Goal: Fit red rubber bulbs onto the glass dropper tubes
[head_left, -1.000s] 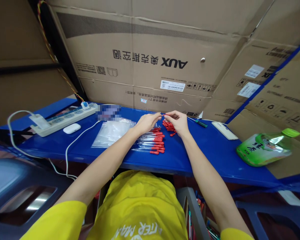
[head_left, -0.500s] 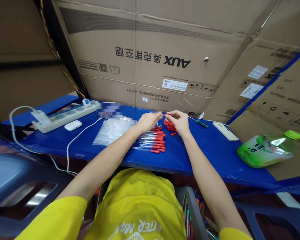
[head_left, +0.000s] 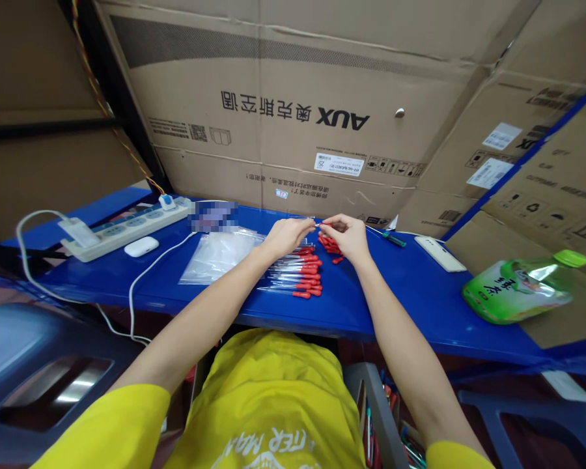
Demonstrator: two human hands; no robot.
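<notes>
Small red piece [head_left: 318, 225]: I am holding it up in the narrow gap between my hands; it is showing red and pale, too small for me to tell its shape.
Left hand [head_left: 288, 236]: I am pinching the piece's left end, thumb and fingers closed narrow.
Right hand [head_left: 350, 238]: I am pinching the other end just as narrowly, probably because so slight a thing is needing steadying from both sides.
Loose red bits [head_left: 329, 245]: they are lying heaped just under my right hand, seemingly for a short reach.
Clear tubes [head_left: 293, 270]: they are lying between my left hand and me, red ends pointing right, perhaps laid alike for tidiness.
Clear bags [head_left: 219, 257]: they are lying flat, left of my left hand, leaving the middle to the small parts.
Screwdriver [head_left: 393, 239]: it is lying just right of my right hand, apparently set aside.
White device [head_left: 439, 254]: it is resting farther right.
Tabletop [head_left: 371, 306]: it is supporting all these beneath my hands.
</notes>
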